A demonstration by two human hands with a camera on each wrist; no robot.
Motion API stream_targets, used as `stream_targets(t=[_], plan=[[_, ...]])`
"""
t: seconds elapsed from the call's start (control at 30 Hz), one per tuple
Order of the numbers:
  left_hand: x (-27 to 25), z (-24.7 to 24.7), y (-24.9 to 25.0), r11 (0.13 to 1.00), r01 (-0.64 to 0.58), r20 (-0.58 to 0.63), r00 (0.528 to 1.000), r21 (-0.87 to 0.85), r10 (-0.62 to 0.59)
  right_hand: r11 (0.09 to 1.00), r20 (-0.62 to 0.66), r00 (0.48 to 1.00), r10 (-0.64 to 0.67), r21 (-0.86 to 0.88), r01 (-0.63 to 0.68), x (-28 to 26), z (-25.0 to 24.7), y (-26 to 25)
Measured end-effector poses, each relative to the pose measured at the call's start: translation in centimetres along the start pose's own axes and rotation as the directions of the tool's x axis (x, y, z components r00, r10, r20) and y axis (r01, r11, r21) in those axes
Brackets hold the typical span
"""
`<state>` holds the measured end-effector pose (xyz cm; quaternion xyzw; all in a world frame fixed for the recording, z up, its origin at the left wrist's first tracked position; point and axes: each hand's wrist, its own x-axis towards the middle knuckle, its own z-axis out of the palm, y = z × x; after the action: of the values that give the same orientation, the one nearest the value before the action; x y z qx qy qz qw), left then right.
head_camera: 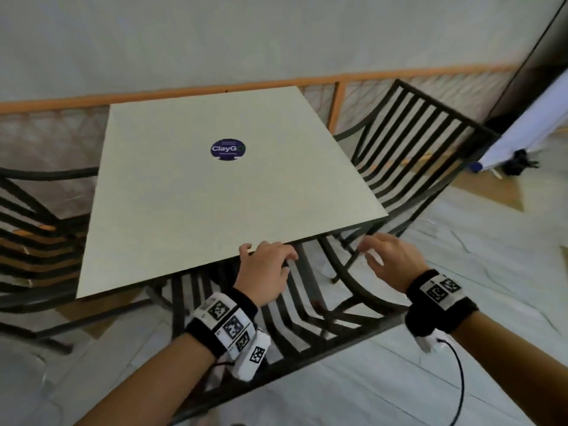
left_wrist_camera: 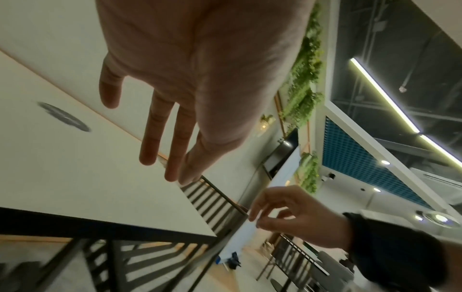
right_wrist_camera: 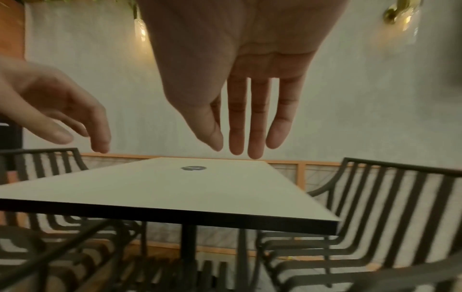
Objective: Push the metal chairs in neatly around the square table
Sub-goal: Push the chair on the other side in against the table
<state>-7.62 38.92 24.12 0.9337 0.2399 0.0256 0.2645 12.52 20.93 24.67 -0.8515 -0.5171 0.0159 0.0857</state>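
A square cream table [head_camera: 184,210] with a purple round sticker stands ahead of me. Three black slatted metal chairs surround it. One stands at the left [head_camera: 46,173] and one at the right [head_camera: 445,108]. The near one is below my arms, with its top rail [head_camera: 338,342] showing and its seat under the table edge. My left hand [head_camera: 267,265] hovers at the table's near edge with relaxed fingers, holding nothing. My right hand [head_camera: 390,259] floats open beside the near right corner, above the near chair's armrest. The wrist views show both hands [left_wrist_camera: 175,98] [right_wrist_camera: 237,98] empty.
A low orange-framed railing [head_camera: 335,103] runs along the pale wall behind the table. A white board on a dark stand [head_camera: 528,124] leans at the far right. Pale tiled floor [head_camera: 461,241] lies to the right and behind the near chair.
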Motion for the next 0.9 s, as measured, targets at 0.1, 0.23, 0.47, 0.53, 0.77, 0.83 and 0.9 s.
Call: stream_targets(t=[0.1, 0.23, 0.47, 0.53, 0.77, 0.83, 0.9], plan=[[3.4, 3.3, 7.7, 0.997, -0.074, 0.039, 0.996, 0.000, 0.074, 0.997, 0.040, 0.999, 0.035, -0.063, -0.032, -0.6, -2.0, 7.4], [9.7, 7.2, 14.9, 0.988, -0.152, 0.076, 0.986, 0.005, 0.151, 0.993, 0.048, 0.995, 0.087, -0.089, -0.083, 0.9, -2.7, 16.5], [21.9, 15.4, 24.3, 0.982, -0.159, 0.159, 0.972, -0.102, 0.174, 0.985, 0.174, 0.976, 0.134, -0.133, -0.111, 6.4, -0.4, 31.2], [26.0, 17.7, 26.1, 0.979, -0.161, 0.168, 0.969, -0.124, 0.181, 0.978, 0.221, 0.961, 0.168, -0.162, -0.134, 8.4, 0.4, 35.2], [38.9, 25.8, 28.9, 0.961, 0.157, 0.299, 0.950, -0.227, -0.085, 0.965, 0.350, 0.914, 0.204, -0.230, -0.127, 15.0, 3.6, 47.0], [41.9, 28.5, 28.4, 0.924, 0.295, 0.352, 0.914, -0.244, -0.199, 0.963, 0.367, 0.906, 0.211, -0.238, -0.128, 16.9, 5.5, 50.1], [44.8, 31.2, 28.1, 0.904, 0.365, 0.353, 0.894, -0.221, -0.275, 0.958, 0.367, 0.911, 0.190, -0.273, -0.090, 19.0, 7.6, 53.3]])
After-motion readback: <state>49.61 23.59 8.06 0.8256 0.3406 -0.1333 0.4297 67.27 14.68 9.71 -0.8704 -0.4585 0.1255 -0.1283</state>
